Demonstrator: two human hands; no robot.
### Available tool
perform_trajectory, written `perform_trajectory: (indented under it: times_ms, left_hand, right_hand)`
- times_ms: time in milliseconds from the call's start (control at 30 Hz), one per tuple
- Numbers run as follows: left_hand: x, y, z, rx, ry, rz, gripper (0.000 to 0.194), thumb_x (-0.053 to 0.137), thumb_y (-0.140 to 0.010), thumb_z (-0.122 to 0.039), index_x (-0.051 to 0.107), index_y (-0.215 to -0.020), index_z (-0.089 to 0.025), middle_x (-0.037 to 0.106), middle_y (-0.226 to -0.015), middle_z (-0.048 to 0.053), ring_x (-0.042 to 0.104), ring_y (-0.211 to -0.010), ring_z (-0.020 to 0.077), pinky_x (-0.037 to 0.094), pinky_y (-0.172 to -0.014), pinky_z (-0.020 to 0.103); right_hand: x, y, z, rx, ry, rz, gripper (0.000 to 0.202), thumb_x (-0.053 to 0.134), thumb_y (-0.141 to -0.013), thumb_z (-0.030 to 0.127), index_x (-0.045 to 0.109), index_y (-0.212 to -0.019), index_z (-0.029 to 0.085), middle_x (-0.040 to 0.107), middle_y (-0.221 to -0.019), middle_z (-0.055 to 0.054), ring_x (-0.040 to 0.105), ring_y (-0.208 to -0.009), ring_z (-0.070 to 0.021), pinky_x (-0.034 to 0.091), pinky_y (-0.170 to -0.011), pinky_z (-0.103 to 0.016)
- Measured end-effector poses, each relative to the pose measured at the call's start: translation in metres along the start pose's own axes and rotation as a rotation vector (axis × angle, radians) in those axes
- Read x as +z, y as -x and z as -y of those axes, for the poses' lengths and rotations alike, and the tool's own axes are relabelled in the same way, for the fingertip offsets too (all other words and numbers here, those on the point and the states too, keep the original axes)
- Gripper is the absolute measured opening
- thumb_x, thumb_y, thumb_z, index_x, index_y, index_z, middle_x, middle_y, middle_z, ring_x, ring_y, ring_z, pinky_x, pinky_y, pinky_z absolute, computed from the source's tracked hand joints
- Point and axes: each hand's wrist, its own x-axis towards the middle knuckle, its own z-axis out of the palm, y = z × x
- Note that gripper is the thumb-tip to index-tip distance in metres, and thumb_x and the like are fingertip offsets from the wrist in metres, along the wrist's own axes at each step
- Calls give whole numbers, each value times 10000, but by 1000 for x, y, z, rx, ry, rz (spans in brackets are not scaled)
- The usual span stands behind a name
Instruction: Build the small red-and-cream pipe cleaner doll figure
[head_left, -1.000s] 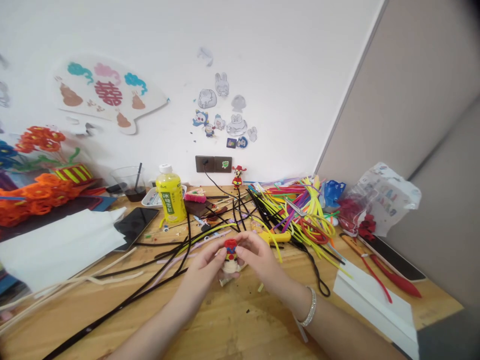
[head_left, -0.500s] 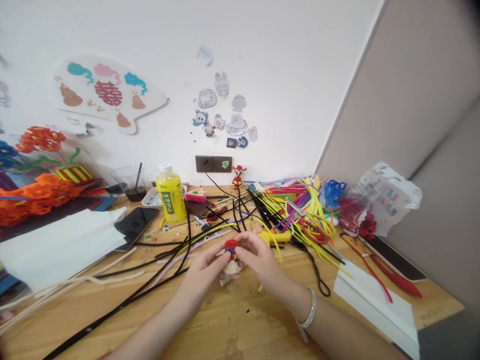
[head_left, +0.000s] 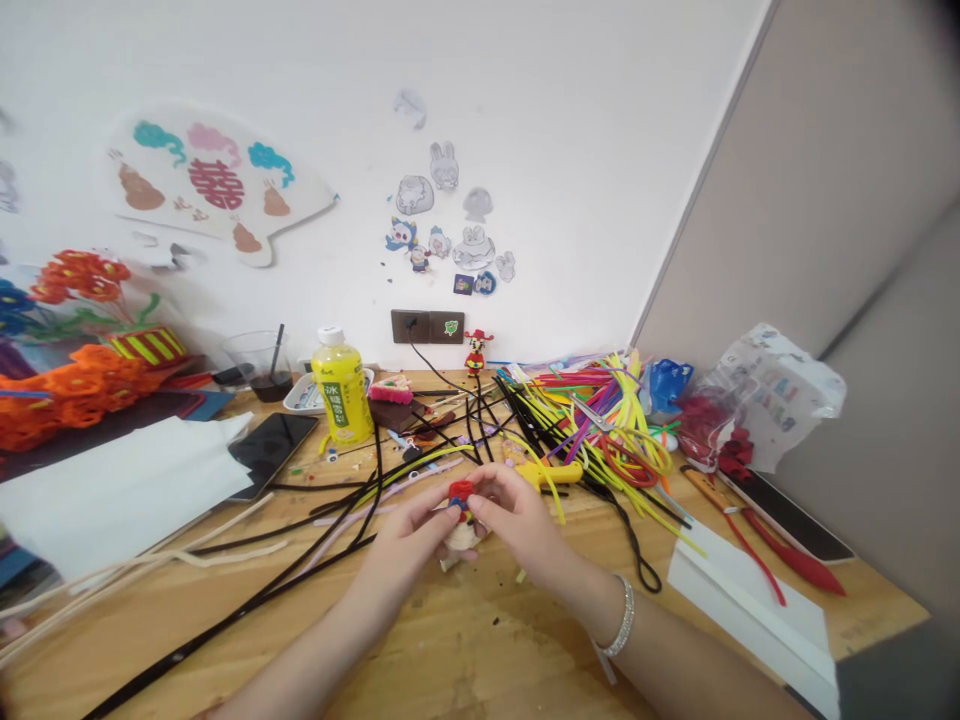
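Grip: left hand (head_left: 422,518) and right hand (head_left: 517,513) closed on the small figure (head_left: 460,488). Thumbs (head_left: 484,510) now cover more of its front, apparently pressing; handling continues.

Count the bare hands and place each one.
2: the bare left hand is at the left side of a small red, blue and cream craft piece; the bare right hand is at its right. No others show.

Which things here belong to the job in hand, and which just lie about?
Job in hand: left hand; right hand; the small red, blue and cream piece they hold; probably the colored strips and scissors.

Seemingly just lying about: yellow bottle; plastic cup.
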Motion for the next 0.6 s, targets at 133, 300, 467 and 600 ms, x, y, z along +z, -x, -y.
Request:
perform_trajectory:
  times_ms: [133,300,467,600]
  left_hand:
    - [0,-1,0,-1,-8,-10,395,754,-554,-276,680,-922,-153,695,-800,54,627,-669,203,550,-564,341]
    - [0,0,0,7,-32,-17,393,735,-573,-265,671,-941,-144,698,-838,67,629,-678,208,547,-565,343]
    - [0,0,0,13,-52,-28,372,713,-596,-241,669,-952,-141,697,-853,73,625,-660,199,543,-562,340]
    - [0,0,1,4,-45,-24,377,711,-598,-239,672,-961,-146,699,-863,79,630,-670,206,537,-568,331]
  right_hand:
    - [0,-1,1,11,-3,-3,117,553,-752,216,534,-866,195,554,-770,5,508,-631,-102,438,-541,-204]
    - [2,0,2,9,8,-7,120,556,-751,227,537,-863,188,552,-750,9,506,-606,-94,438,-537,-200]
    - [2,0,1,14,6,-5,120,554,-753,234,541,-866,194,554,-757,4,520,-643,-109,452,-544,-208]
    - [2,0,2,18,1,-11,118,562,-748,248,546,-853,197,557,-755,2,521,-635,-111,447,-535,-211]
